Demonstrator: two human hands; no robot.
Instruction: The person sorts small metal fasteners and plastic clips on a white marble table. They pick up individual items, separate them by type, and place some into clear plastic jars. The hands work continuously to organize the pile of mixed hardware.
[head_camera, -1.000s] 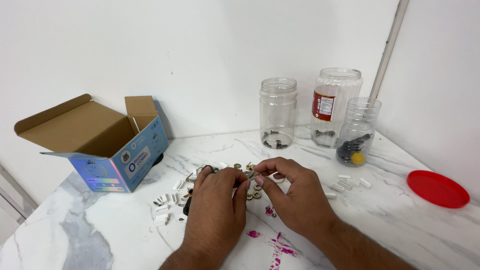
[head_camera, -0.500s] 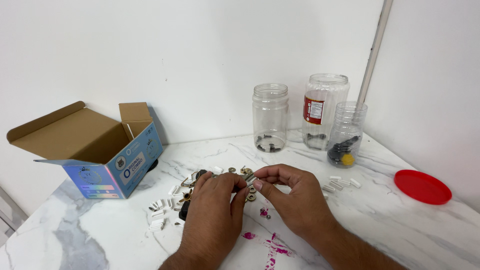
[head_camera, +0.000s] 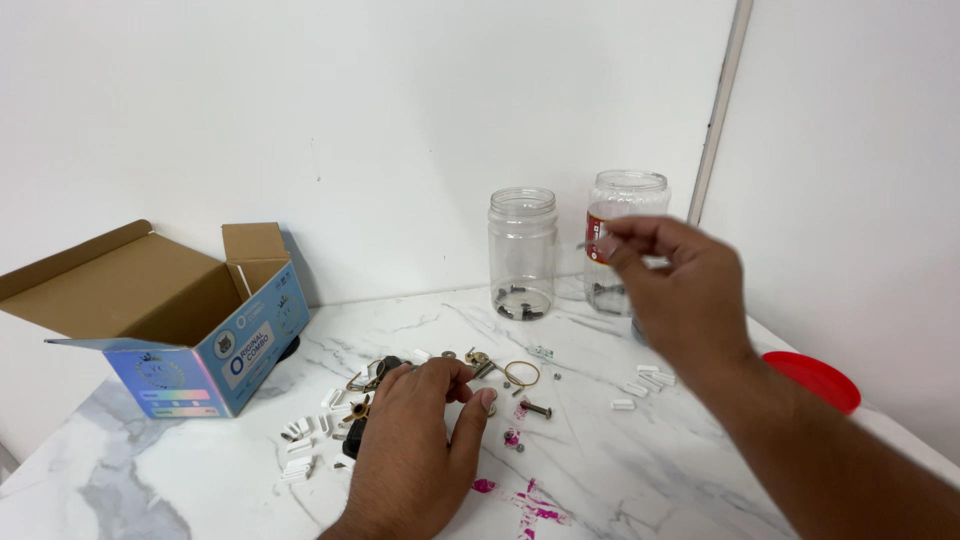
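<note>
Small metal hardware bits (head_camera: 505, 378) lie scattered under the left hand (head_camera: 415, 445), fingers curled on them; the right hand (head_camera: 675, 285) pinches something unclear near the clear plastic jars (head_camera: 522, 250).

Two clear plastic jars are counted: one (head_camera: 522, 252) just left of the raised right hand (head_camera: 680, 290), one (head_camera: 622, 215) partly hidden behind it. One open cardboard box (head_camera: 170, 320) is listed well left of the left hand (head_camera: 415, 450). One red lid (head_camera: 815, 378) is noted right of the right forearm. One brass ring (head_camera: 521, 373) is seen beside the left hand's fingertips. White clips and screws scattered about the left hand are too small to be counted.
</note>
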